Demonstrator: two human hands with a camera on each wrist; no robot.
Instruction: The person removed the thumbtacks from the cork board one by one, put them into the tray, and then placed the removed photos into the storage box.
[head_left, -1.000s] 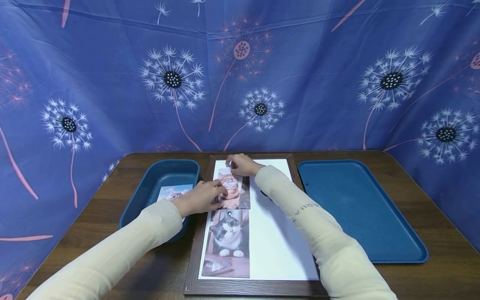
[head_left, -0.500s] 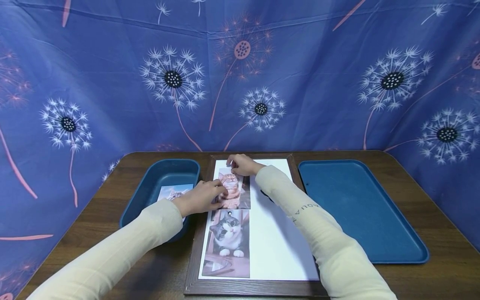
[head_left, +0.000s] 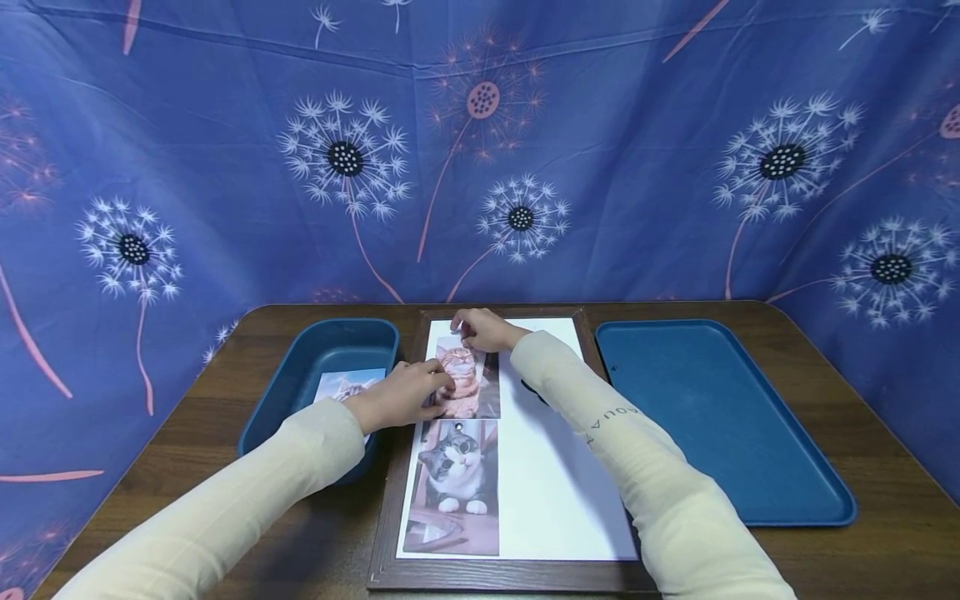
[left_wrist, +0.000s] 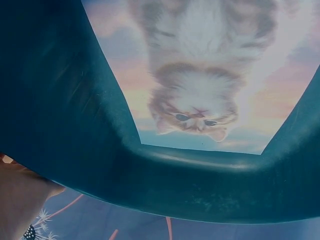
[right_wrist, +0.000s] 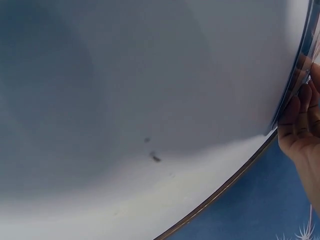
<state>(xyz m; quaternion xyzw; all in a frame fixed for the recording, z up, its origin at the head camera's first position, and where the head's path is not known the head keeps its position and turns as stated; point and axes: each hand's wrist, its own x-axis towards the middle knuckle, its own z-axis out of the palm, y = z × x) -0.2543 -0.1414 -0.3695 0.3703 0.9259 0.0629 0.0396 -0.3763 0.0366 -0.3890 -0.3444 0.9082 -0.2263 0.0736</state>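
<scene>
A photo of an orange cat lies on the upper left of a dark-framed whiteboard in the head view. My left hand rests bent fingers on its left side. At the photo's top edge my right hand has curled fingertips and thumb close together; in the right wrist view a small shiny piece shows between them, mostly hidden. Directly below lies a photo of a grey-and-white cat, with a small silver round piece at its top.
Left of the board, a deep blue bin holds a kitten photo, partly under my left wrist. On the right lies a flat blue tray. A dark round thing shows beside my right sleeve. Behind the wooden table hangs a blue dandelion cloth.
</scene>
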